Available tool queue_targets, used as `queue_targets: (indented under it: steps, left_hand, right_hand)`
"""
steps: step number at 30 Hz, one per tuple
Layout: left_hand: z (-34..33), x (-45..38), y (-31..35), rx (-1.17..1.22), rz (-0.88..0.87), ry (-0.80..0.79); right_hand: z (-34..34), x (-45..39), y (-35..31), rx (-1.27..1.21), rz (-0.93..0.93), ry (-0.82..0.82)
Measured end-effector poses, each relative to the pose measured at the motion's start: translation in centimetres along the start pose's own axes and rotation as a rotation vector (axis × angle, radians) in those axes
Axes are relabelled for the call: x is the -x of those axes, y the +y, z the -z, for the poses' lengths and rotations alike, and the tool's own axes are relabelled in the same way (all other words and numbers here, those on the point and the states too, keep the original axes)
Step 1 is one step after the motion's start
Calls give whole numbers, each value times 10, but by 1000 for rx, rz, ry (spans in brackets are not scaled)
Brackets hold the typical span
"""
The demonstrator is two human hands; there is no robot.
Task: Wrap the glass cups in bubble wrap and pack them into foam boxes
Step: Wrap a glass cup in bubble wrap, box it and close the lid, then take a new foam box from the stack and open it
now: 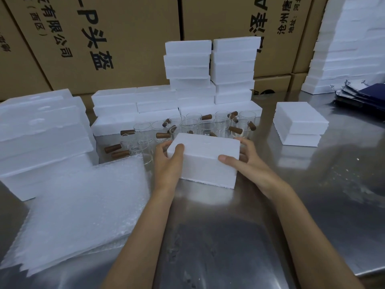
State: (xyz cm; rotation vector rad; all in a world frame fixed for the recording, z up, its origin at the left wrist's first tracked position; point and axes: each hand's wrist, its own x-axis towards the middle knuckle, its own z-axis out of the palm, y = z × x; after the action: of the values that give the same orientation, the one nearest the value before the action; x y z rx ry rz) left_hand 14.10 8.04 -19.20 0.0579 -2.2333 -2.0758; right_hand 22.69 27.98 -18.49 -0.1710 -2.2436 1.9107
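Steel tabletop (291, 205), cartons (125, 38) at twelve o'clock: left hand (168, 163) and right hand (248, 161) grip a closed foam box (205, 155) (contents hidden).

bare steel table (291, 205) on the right, glass cups (187, 126) crowding behind, bubble wrap (83, 205) left

Two bare forearms, sleeveless in view; left hand (168, 161) and right hand (248, 161) ungloved, ringless.

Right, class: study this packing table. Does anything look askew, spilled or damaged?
Nothing looks spilled or broken. The glass cups stand upright, handles pointing every way. The foam stack behind sits slightly staggered. Both hands, left and right, grip a closed foam box.
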Motion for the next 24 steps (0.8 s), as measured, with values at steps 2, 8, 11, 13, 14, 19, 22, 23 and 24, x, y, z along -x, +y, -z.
queue_targets:
  steps: [2, 8, 11, 13, 14, 19, 22, 23, 24]
  left_hand:
    - [2, -1, 0, 8, 16, -7]
    - [4, 2, -1, 30, 6, -14]
    - [6, 9, 1, 90, -4, -19]
    - [7, 13, 1, 138, -15, -27]
    - [7, 15, 1, 140, -17, -37]
    - [7, 21, -2, 70, -15, -104]
    - [4, 25, -2, 40, -47, -121]
    - [2, 26, -2, 35, -54, -128]
    - [1, 27, -1, 30, -57, -136]
  right_hand:
    - [-3, 8, 2, 62, 52, 34]
    - [-12, 23, 14, 359, 222, 43]
    - [-13, 28, 15, 396, 236, 68]
    - [-13, 33, 17, 408, 254, 129]
    - [-12, 35, 18, 426, 259, 167]
    - [12, 48, 22, 566, 210, 389]
    - [45, 59, 23, 640, 141, 550]
    - [57, 63, 24, 663, 119, 592]
    - [67, 68, 25, 684, 107, 630]
